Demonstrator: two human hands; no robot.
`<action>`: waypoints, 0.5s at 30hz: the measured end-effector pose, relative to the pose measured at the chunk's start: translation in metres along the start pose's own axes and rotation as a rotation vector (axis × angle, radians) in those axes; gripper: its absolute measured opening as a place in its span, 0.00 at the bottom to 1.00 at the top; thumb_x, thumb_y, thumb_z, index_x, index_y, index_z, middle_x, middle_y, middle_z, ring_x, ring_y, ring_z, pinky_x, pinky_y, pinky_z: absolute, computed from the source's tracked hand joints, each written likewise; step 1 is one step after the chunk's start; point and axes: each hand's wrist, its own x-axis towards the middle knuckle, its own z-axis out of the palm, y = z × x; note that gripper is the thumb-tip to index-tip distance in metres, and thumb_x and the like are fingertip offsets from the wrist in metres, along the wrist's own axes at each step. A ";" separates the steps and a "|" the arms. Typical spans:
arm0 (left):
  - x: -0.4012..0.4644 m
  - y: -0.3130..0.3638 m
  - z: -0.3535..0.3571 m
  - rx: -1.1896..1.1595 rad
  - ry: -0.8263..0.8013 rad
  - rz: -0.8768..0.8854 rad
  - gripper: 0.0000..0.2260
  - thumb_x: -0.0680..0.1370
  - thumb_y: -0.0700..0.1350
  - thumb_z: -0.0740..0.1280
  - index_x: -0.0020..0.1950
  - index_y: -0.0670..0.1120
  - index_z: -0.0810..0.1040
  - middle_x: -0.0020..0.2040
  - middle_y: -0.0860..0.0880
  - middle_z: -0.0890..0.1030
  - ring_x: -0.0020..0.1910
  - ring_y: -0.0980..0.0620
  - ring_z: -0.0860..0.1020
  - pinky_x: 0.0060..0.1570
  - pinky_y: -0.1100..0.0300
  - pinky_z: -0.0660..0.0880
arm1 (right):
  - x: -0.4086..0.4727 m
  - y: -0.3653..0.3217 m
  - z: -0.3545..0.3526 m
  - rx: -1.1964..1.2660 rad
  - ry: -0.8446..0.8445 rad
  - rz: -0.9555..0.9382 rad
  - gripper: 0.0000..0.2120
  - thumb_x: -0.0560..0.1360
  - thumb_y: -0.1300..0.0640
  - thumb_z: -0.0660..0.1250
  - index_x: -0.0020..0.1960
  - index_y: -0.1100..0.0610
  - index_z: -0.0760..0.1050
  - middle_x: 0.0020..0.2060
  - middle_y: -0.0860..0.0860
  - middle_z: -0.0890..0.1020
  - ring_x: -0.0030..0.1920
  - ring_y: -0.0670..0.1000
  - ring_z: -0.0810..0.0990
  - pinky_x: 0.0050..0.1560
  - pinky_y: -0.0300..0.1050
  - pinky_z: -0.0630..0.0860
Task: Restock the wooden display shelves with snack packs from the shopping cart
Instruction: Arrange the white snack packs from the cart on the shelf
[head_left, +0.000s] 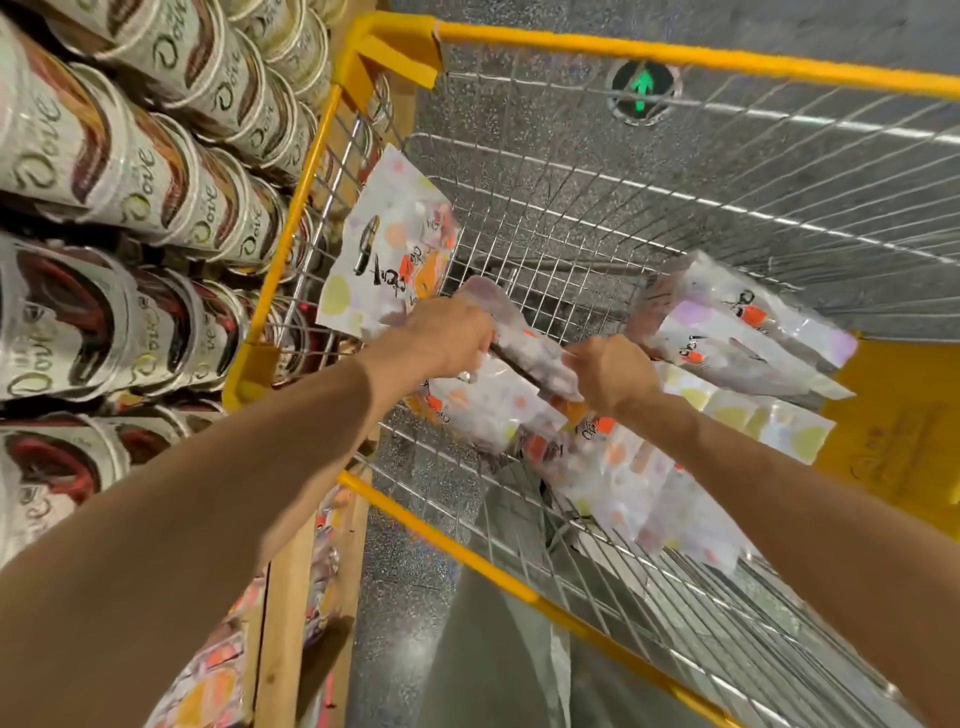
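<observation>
The yellow-railed cart (675, 54) stands beside the wooden shelf (283, 613). Snack packs (613, 467) lie piled in its wire basket. The left hand (449, 332) and right hand (613, 376) both curl their fingers round one pack (530, 345): the pick-up step, I judge. Next it wants lifting clear and carrying left to the shelf.

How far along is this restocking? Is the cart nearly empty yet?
Some snack packs already sit on the wooden shelf at lower left. In hand: both the left hand and right hand are down in the cart, gripping a pack between them. Left: several packs remain, one leaning on the cart's side, others at the right and below. The cart looks far from empty.
</observation>
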 end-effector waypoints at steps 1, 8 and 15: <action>-0.002 0.000 -0.001 -0.015 0.029 -0.005 0.04 0.72 0.47 0.73 0.45 0.51 0.82 0.52 0.52 0.80 0.48 0.50 0.80 0.47 0.55 0.77 | -0.002 -0.001 -0.004 -0.012 0.013 -0.006 0.17 0.77 0.63 0.60 0.30 0.55 0.64 0.30 0.55 0.74 0.35 0.59 0.77 0.33 0.45 0.67; -0.037 -0.006 -0.018 -0.217 0.074 0.008 0.10 0.67 0.51 0.77 0.44 0.49 0.85 0.42 0.51 0.84 0.42 0.52 0.80 0.48 0.54 0.77 | -0.018 -0.011 -0.054 -0.154 0.121 -0.091 0.07 0.79 0.58 0.60 0.47 0.58 0.77 0.42 0.60 0.82 0.45 0.61 0.81 0.37 0.45 0.69; -0.103 0.022 -0.078 -0.210 0.268 0.074 0.08 0.67 0.52 0.76 0.40 0.49 0.85 0.35 0.54 0.82 0.39 0.53 0.79 0.41 0.59 0.72 | -0.066 -0.013 -0.110 -0.239 0.236 -0.154 0.08 0.79 0.55 0.60 0.46 0.57 0.76 0.42 0.62 0.81 0.45 0.62 0.81 0.37 0.47 0.73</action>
